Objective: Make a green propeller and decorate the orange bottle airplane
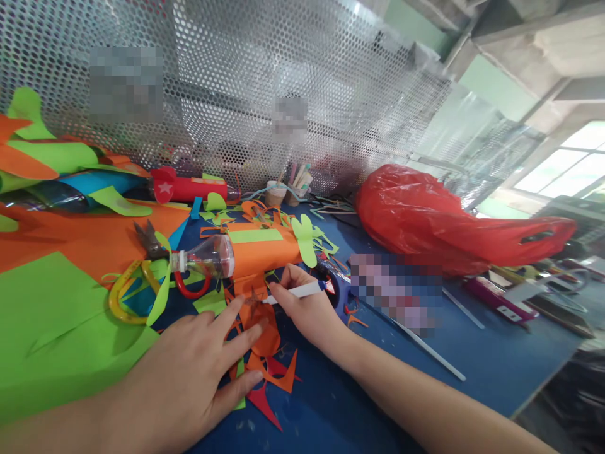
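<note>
My right hand (307,306) grips a white marker (300,292) with a dark blue end, its tip against a strip of orange paper (265,334). A star outline (254,304) is drawn on that paper near the tip. My left hand (198,366) lies with its fingers spread, fingertips on the orange paper. Just beyond the hands a clear plastic bottle (210,257) rests on its side, wrapped in orange paper (265,251) with a green strip and a green rounded piece at its right end.
Scissors with yellow handles (123,296) lie left of the bottle among green paper sheets (57,328) and scraps. A red plastic bag (411,214) sits at the back right. Glue sticks (428,347) lie on the blue table (482,359). A perforated metal screen (227,82) stands behind.
</note>
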{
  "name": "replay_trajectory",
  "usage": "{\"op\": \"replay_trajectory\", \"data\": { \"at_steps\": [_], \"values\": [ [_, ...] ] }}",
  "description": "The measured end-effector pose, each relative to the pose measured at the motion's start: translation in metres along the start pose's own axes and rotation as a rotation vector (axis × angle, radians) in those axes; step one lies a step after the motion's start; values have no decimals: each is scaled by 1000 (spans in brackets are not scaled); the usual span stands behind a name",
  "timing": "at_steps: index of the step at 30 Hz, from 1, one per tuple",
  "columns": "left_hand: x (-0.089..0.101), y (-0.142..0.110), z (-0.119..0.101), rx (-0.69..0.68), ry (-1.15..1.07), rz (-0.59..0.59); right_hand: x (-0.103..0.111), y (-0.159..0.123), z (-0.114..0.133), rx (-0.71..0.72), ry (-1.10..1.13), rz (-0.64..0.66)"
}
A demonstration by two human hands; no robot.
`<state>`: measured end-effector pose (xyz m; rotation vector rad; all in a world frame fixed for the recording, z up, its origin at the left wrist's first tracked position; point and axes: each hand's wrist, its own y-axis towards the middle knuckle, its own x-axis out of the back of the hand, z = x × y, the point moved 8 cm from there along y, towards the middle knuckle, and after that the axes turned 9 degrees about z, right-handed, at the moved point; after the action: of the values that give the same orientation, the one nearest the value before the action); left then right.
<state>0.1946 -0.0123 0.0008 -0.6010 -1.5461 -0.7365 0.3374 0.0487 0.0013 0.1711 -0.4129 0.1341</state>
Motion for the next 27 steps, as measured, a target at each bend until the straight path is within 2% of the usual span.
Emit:
{"op": "replay_trajectory", "data": {
  "at_steps": [7,14,20,27],
  "values": [
    [-3,-2,1,-3,22,-19,0,0,0,6,-11,-3],
    [-2,1,0,-15,21,14,-1,-1,1,2,-8,14],
    [0,0,2,-5,-12,-23,0,-1,1,-12,-4,11],
    [2,1,-2,-31,13,23,-1,-1,2,-15,-3,25]
  ]
}}
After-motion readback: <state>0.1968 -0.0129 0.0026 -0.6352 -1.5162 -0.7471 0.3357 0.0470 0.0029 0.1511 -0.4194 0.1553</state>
